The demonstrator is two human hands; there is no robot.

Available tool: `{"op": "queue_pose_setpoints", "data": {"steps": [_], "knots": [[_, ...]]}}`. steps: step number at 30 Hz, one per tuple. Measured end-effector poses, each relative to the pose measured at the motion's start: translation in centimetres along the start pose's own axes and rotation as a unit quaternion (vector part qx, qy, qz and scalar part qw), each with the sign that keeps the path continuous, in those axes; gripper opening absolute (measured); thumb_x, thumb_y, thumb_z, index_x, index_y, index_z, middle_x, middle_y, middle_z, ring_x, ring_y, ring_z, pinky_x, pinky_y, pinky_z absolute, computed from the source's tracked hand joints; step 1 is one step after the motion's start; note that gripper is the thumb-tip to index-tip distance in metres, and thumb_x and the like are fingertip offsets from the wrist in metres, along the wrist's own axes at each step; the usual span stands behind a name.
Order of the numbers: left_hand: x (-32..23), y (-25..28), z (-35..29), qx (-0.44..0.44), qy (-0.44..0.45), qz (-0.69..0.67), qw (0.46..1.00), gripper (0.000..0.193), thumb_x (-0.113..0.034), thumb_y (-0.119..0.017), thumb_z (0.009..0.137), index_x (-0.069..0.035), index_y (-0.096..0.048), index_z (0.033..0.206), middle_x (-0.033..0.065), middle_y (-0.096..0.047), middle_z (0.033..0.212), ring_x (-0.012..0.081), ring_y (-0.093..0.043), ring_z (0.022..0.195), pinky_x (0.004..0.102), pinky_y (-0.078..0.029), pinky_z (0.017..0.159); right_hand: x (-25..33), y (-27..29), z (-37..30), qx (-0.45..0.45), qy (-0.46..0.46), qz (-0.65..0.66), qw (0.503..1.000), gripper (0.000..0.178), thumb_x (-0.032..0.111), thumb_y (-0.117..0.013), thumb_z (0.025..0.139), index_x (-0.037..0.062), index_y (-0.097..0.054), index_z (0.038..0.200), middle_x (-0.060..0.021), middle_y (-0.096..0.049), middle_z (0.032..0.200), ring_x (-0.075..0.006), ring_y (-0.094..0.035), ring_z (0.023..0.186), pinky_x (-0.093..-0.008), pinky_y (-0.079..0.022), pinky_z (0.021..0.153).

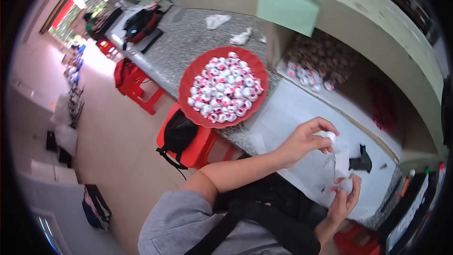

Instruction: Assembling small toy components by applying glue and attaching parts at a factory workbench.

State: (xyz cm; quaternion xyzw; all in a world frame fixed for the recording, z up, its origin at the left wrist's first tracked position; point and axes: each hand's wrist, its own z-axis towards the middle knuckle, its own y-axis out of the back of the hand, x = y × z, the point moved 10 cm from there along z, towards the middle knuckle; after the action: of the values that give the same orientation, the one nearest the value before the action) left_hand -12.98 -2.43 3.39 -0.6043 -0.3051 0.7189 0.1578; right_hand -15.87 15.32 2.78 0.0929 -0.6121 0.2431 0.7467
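Over a white sheet [278, 113] on the counter, my left hand [311, 139] pinches a small white rounded piece [330, 136] between thumb and fingers. Closer to my body, my right hand [347, 198] is closed round another white rounded piece [346, 186]. A pale white block [341, 164] sits between the two hands; whether the right fingers touch it I cannot tell. Beside it lies a black irregular scrap [362, 161]. To the left, a red scalloped bowl [185, 89] is heaped with white balls [222, 89] marked with pink.
Under the shelf on the right sit more balls [306, 76] and a dark pink heap [381, 106]. Crumpled white wads [241, 36] lie on the speckled counter [188, 33]. A red stool [203, 146] carries a black bag [178, 134]. Pens [406, 185] stand at the right edge.
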Motion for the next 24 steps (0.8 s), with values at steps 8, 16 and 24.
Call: {"op": "queue_pose_setpoints", "data": {"steps": [8, 16, 24], "knots": [[2.8, 1.2, -3.6, -0.013, -0.005, -0.11, 0.994, 0.019, -0.004, -0.052, 0.075, -0.006, -0.048, 0.093, 0.0122, -0.047, 0.103, 0.0196, -0.053, 0.082, 0.0302, -0.043, 0.074, 2.9, 0.1, 1.4, -0.104, 0.037, 0.176, 0.978, 0.03, 0.004, -0.056, 0.063, 0.003, -0.038, 0.087, -0.0096, -0.039, 0.08, -0.0135, -0.043, 0.061, -0.0238, -0.041, 0.048], [2.7, 0.2, -4.3, -0.018, -0.002, -0.066, 0.998, 0.034, 0.0, -0.052, 0.072, -0.001, -0.043, 0.105, 0.0142, -0.047, 0.103, 0.0178, -0.052, 0.087, 0.0331, -0.042, 0.079, 6.0, -2.2, 0.7, -0.101, 0.161, 0.055, 0.98, 0.036, 0.019, -0.063, 0.065, 0.0042, -0.038, 0.087, -0.0056, -0.036, 0.081, -0.011, -0.035, 0.065, -0.0212, -0.033, 0.054], [3.1, 0.4, -4.2, -0.019, 0.006, -0.052, 0.998, 0.033, 0.002, -0.053, 0.071, 0.0, -0.043, 0.102, 0.0151, -0.048, 0.101, 0.0175, -0.051, 0.088, 0.0329, -0.042, 0.08, 8.4, -4.0, -1.0, -0.066, 0.273, -0.1, 0.955, 0.039, 0.025, -0.07, 0.06, 0.0056, -0.042, 0.08, -0.0054, -0.04, 0.071, -0.0107, -0.04, 0.054, -0.0198, -0.035, 0.045]]}}
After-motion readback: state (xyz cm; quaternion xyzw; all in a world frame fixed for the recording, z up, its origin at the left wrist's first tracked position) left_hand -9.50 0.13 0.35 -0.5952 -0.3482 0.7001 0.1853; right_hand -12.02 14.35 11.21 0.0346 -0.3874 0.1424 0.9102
